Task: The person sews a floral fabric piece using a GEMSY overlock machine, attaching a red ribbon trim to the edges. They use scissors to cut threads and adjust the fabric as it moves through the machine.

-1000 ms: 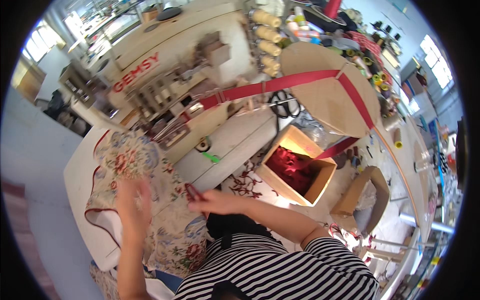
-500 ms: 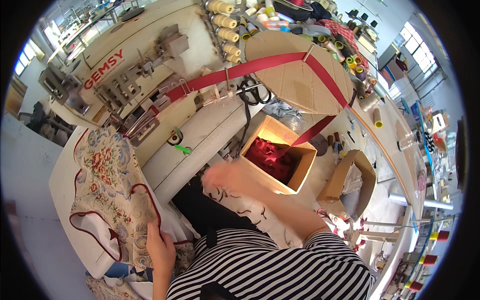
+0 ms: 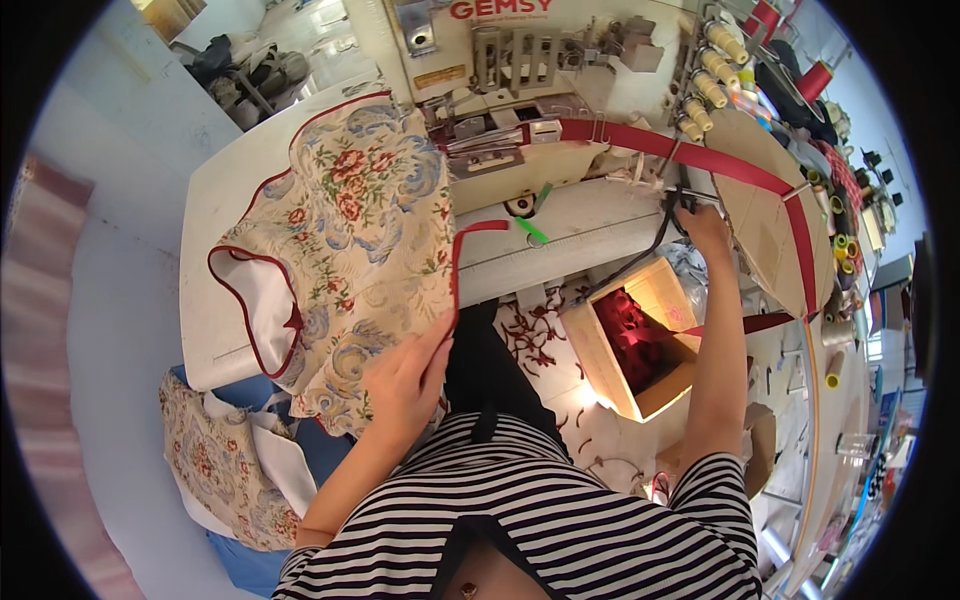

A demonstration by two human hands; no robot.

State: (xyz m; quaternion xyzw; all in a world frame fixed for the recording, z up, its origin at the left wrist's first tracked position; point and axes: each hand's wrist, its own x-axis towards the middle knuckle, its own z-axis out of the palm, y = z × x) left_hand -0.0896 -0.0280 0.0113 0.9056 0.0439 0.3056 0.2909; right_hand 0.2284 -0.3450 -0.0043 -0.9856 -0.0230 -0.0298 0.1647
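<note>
A beige floral fabric piece (image 3: 370, 230) with dark red bound edges lies over the white machine table (image 3: 215, 340). My left hand (image 3: 408, 385) is closed on its right edge near the lower end, fingers pressed together. A short tail of red binding (image 3: 485, 227) sticks out from that edge, close to a green strip (image 3: 530, 232). Away to the right, my right hand (image 3: 706, 228) has its fingers at the black handles of a pair of scissors (image 3: 680, 203), closed around them. The scissors' blades cannot be made out.
The sewing machine (image 3: 540, 90) stands behind the fabric. Red binding tape (image 3: 735, 170) runs from it past a cardboard disc (image 3: 765, 215) into an open wooden box (image 3: 650, 405). Thread cones (image 3: 712, 88) line the back right. More floral fabric (image 3: 225, 455) lies at lower left.
My right hand has moved up and away to the scissors. The view has swung left, and my left hand has shifted up along the fabric's edge, with the fabric spread flatter.
</note>
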